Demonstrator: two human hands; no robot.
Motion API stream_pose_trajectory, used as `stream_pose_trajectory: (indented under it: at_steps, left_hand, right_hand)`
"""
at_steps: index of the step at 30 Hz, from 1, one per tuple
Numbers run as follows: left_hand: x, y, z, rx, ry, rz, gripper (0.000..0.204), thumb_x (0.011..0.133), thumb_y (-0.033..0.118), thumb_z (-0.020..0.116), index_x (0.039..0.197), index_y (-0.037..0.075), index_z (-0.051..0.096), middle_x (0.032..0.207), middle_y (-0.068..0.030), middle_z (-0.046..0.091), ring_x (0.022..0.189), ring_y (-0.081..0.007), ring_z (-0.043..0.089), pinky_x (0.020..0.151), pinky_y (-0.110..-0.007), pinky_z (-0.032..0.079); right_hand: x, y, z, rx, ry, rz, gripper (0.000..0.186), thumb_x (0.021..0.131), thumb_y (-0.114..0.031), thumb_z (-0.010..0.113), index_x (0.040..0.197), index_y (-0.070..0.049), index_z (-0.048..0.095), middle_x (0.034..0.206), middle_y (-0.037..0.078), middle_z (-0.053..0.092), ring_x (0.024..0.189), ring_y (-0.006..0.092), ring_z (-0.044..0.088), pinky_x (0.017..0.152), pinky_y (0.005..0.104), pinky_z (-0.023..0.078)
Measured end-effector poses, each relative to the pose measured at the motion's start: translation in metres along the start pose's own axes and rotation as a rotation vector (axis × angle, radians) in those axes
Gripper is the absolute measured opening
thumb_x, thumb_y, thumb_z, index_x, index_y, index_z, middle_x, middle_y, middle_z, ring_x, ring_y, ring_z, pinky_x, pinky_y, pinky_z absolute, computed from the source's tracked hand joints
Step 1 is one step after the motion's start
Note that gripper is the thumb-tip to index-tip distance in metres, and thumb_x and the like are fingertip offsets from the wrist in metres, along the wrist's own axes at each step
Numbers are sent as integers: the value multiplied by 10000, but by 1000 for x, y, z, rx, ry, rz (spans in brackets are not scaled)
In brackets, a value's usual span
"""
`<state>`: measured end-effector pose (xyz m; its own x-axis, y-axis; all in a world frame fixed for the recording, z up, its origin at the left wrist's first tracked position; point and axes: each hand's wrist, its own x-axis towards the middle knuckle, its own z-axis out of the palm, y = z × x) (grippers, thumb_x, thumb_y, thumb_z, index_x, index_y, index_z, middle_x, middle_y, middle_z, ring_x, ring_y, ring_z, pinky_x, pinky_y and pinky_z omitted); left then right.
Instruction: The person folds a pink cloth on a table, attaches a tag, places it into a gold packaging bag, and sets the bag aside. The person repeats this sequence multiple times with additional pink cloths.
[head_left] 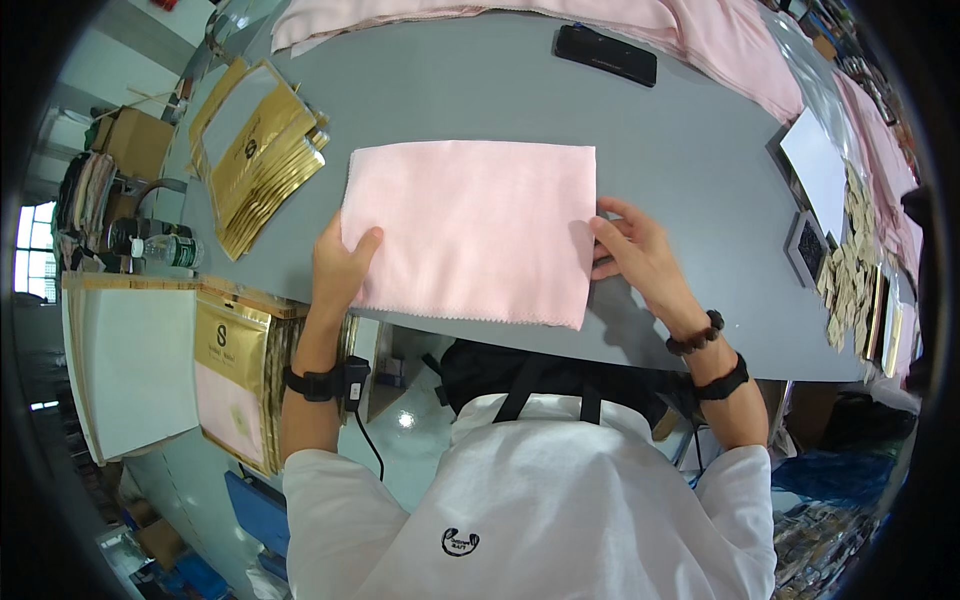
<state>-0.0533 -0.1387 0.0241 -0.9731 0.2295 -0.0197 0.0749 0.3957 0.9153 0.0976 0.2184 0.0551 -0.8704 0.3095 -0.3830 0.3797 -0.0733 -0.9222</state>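
A folded pink cloth (470, 230) with a stitched lower edge lies in front of me, its near edge reaching the table's front edge. My left hand (345, 262) grips its left side, thumb on top and fingers hidden beneath. At the right side, my right hand (632, 250) holds the cloth's edge lightly between thumb and fingers, the fingertips partly tucked out of sight.
Gold-topped packaging bags (260, 150) lie stacked at the left. A black phone-like object (605, 55) and more pink fabric (700, 35) are at the back. Beige tags (850, 250) and a dark tray (806, 248) sit at the right. A bottle (168, 250) stands far left, above packed bags (232, 340).
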Motion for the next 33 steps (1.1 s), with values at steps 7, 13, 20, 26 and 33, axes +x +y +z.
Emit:
stream_pose_trajectory:
  at_steps: [7, 13, 20, 26, 33]
  left_hand:
    - [-6, 10, 16, -66, -91, 6, 414, 920, 107, 743, 1287, -60, 652, 1088, -143, 765, 918, -183, 718, 842, -339, 567]
    - [-13, 10, 47, 170, 36, 97, 512, 899, 110, 768, 1370, -29, 623, 1031, -149, 767, 866, -199, 728, 785, -332, 570]
    - [-26, 19, 42, 423, 55, 58, 642, 894, 130, 768, 1493, 57, 552, 1423, -211, 594, 1187, -275, 651, 893, -361, 534]
    - [-24, 10, 47, 903, -27, 500, 565, 991, 218, 624, 1518, 51, 509, 1549, -230, 465, 1445, -388, 415, 1161, -539, 304]
    - [-28, 17, 77, 920, -32, 548, 561, 996, 234, 605, 1499, 4, 509, 1544, -233, 485, 1428, -382, 451, 1170, -533, 286]
  right_hand:
    - [11, -4, -20, -106, 14, 77, 304, 965, -127, 698, 1209, 53, 689, 887, 39, 729, 738, 76, 655, 591, 229, 497]
    - [-3, 13, -65, -218, 174, -227, 408, 974, -142, 711, 1318, 68, 647, 986, 63, 741, 830, 107, 685, 698, 245, 540]
    - [-75, 17, -81, -684, -17, -501, 569, 900, -235, 843, 1402, -62, 639, 1197, 124, 695, 1007, 202, 706, 798, 327, 580]
    - [-82, 43, -62, -842, 126, -584, 482, 840, -143, 829, 1301, -116, 689, 1214, 99, 659, 964, 293, 703, 766, 386, 609]
    - [-84, 48, -72, -1165, 248, -651, 448, 803, -12, 731, 1237, -124, 725, 1193, 70, 652, 1022, 274, 673, 783, 381, 599]
